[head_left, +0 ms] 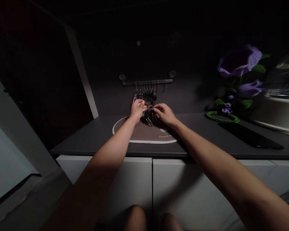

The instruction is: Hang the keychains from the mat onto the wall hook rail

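Between my two hands hangs a dark, shiny bunch of keys (148,119) with metal rings near its top. My left hand (137,109) is closed in a pinch at the upper left of the bunch. From the other side, the thumb and forefinger of my right hand (165,113) pinch it near the rings. Just behind is a clear rail (146,82) on the wall with a row of hooks. More key rings and dark keys (148,95) hang from it, along with a pink strap (134,98) by my left fingers. Dim light blurs the small parts.
Below my hands a brown mat with a white edge (146,141) lies on the dark grey counter (86,138). To the right are a purple flower (251,61), a green ring (223,117), a flat black object (252,135) and a pale rounded appliance (279,110). White cabinet doors (175,183) stand below.
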`<state>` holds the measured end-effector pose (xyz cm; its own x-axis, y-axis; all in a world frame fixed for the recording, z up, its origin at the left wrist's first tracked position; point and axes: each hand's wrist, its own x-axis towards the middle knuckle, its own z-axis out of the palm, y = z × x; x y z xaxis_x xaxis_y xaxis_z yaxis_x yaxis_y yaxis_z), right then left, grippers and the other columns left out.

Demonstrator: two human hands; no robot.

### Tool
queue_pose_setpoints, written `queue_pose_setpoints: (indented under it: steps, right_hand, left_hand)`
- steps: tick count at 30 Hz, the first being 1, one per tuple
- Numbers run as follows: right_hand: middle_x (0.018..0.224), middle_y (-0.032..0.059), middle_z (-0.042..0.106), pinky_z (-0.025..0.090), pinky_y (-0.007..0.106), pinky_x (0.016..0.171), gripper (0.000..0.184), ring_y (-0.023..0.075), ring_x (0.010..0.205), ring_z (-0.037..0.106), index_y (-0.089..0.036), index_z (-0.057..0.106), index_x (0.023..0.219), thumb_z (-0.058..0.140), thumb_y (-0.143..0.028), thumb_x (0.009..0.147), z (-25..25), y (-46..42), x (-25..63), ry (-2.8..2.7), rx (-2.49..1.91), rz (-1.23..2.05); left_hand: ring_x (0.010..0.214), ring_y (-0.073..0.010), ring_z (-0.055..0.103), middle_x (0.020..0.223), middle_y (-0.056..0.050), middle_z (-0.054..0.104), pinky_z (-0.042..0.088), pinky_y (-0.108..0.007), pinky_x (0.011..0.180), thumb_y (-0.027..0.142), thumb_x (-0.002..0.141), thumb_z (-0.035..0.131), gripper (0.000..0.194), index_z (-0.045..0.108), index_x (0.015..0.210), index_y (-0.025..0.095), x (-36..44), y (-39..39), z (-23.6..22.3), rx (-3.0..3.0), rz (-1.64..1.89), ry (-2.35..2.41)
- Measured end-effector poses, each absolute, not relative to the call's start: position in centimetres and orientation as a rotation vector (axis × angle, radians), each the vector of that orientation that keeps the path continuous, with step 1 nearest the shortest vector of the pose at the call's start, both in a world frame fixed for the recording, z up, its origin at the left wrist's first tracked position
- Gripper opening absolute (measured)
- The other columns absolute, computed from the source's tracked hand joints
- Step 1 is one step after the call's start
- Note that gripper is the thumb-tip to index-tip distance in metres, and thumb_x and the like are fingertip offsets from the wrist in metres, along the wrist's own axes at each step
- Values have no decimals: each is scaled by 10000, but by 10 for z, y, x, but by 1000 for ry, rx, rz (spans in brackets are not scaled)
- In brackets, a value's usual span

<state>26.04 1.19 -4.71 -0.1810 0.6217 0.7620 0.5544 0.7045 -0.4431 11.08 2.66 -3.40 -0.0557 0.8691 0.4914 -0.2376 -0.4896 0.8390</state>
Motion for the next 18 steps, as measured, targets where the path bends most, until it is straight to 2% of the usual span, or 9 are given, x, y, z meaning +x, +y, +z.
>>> queue_pose_setpoints:
  steps: [8, 15, 18]
  right_hand:
    - [834, 40, 563, 423, 290, 707, 202, 136, 731, 511, -187, 617, 853, 552, -351, 754, -46, 10, 260, -1806, -868, 95]
    - [834, 32, 558, 410, 286, 677, 217, 136, 713, 492, -190, 565, 899, 548, -349, 751, -44, 7, 260, -1762, -838, 65]
    - [821, 32, 547, 404, 291, 686, 169, 139, 713, 482, -190, 552, 866, 537, -317, 756, -41, 4, 259, -1760, -838, -14]
  left_hand:
    - [686, -91, 599, 718, -6, 576, 471, -330, 816, 260, 783, 544, 141, 451, 793, 154, 110, 27, -33, 1354, 1646, 625]
    - [654, -80, 594, 722, 0, 573, 472, -351, 824, 235, 771, 559, 144, 441, 770, 153, 111, 24, -31, 1304, 1640, 555]
    - [651, -85, 598, 720, -1, 571, 471, -361, 829, 227, 767, 565, 142, 447, 769, 149, 112, 25, -31, 1276, 1640, 542]
